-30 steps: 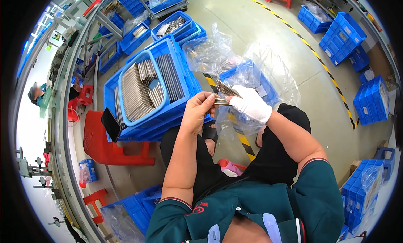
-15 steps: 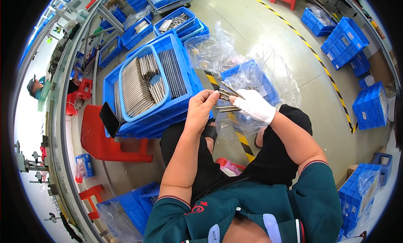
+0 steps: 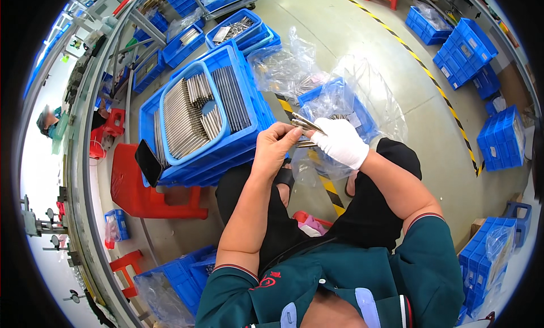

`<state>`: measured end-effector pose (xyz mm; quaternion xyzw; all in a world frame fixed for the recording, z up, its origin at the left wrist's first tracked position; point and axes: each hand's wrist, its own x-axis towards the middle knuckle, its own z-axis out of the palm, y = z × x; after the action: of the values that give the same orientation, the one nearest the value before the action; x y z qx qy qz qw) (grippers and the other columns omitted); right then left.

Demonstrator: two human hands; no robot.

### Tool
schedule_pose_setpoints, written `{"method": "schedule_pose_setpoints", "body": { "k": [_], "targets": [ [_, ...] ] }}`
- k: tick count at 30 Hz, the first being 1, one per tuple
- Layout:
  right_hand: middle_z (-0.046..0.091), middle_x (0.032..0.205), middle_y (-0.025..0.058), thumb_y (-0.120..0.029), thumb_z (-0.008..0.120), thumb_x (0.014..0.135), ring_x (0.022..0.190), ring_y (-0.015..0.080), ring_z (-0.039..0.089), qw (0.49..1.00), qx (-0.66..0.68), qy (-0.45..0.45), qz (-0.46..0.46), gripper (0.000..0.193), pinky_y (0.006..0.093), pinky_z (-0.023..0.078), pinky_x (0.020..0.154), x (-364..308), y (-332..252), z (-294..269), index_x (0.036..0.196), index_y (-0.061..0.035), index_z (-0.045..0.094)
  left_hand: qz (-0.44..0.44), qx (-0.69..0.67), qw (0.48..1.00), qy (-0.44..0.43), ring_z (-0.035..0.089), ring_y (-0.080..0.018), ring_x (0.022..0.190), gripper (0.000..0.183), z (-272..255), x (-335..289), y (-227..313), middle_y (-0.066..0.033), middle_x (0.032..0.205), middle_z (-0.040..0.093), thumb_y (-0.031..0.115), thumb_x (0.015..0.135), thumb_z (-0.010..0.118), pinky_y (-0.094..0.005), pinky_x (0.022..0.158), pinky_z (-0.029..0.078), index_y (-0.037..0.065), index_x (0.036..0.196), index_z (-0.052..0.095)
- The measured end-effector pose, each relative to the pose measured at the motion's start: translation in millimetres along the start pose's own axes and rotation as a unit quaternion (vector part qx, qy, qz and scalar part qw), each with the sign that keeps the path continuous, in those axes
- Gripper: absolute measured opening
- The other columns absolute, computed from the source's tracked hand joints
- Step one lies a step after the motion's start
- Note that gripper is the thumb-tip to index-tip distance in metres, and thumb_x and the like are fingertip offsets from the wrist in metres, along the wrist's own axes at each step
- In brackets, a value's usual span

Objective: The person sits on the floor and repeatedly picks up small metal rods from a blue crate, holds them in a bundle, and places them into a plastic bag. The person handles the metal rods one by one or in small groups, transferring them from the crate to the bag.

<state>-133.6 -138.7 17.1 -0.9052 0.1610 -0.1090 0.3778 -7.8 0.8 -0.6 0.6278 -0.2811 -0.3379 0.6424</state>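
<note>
A small bunch of thin metal rods [image 3: 306,123] sticks out of my right hand [image 3: 341,144], which wears a white glove and is closed around them. My bare left hand [image 3: 276,145] meets it from the other side, thumb and fingers pinched at the ends of the rods. Just beyond the gloved hand stands a blue crate [image 3: 362,115] lined with clear plastic, with more metal rods inside. To the left, a light-blue tray [image 3: 164,115] full of rows of metal rods rests on a stack of blue crates [image 3: 249,136].
A black phone-like slab [image 3: 148,164] leans at the stack's near left corner. Next to it stands a red stool [image 3: 133,183]. Crumpled clear plastic [image 3: 283,58] lies beyond the stack. More blue crates [image 3: 501,138] line the right side. Another person [image 3: 51,121] is at far left.
My hands have drawn closer together around the rods. The gloved hand has shifted slightly left, and the rods now fan out less than before.
</note>
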Motion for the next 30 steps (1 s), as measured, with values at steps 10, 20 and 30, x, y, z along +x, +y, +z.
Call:
{"method": "schedule_pose_setpoints", "body": {
  "k": [10,20,30],
  "targets": [
    [0.061,0.078,0.0189,-0.038,0.054,0.089,0.072,0.0345,0.058,0.993,0.106,-0.014,0.049,0.037,0.0389,0.045,0.067,2,5,-12,0.090,-0.0021,0.062,0.041,0.030,0.995,0.089,0.041,-0.0025,0.062,0.022,-4,-1,10,0.0040,0.070,0.053,0.021,0.091,0.061,-0.0188,0.056,0.032,0.000,0.088,0.065],
    [0.057,0.069,0.0118,-0.043,0.052,0.090,0.065,0.0206,0.053,0.973,0.167,-0.124,0.096,0.043,0.0348,0.042,0.062,2,0,-13,0.090,-0.0011,0.064,-0.034,-0.088,0.995,-0.008,0.043,-0.0058,0.059,0.024,-4,2,3,0.0022,0.067,0.052,0.023,0.090,0.062,-0.0206,0.054,0.033,0.000,0.085,0.063],
    [0.061,0.074,0.0162,-0.043,0.053,0.088,0.071,0.0292,0.059,0.997,0.028,-0.074,0.005,0.041,0.0379,0.044,0.065,-2,-1,-7,0.090,-0.0036,0.065,-0.045,0.024,0.998,-0.045,0.045,-0.0047,0.064,0.023,-13,1,7,0.0021,0.070,0.055,0.019,0.086,0.066,-0.0208,0.058,0.035,-0.003,0.087,0.066]
  ]
}}
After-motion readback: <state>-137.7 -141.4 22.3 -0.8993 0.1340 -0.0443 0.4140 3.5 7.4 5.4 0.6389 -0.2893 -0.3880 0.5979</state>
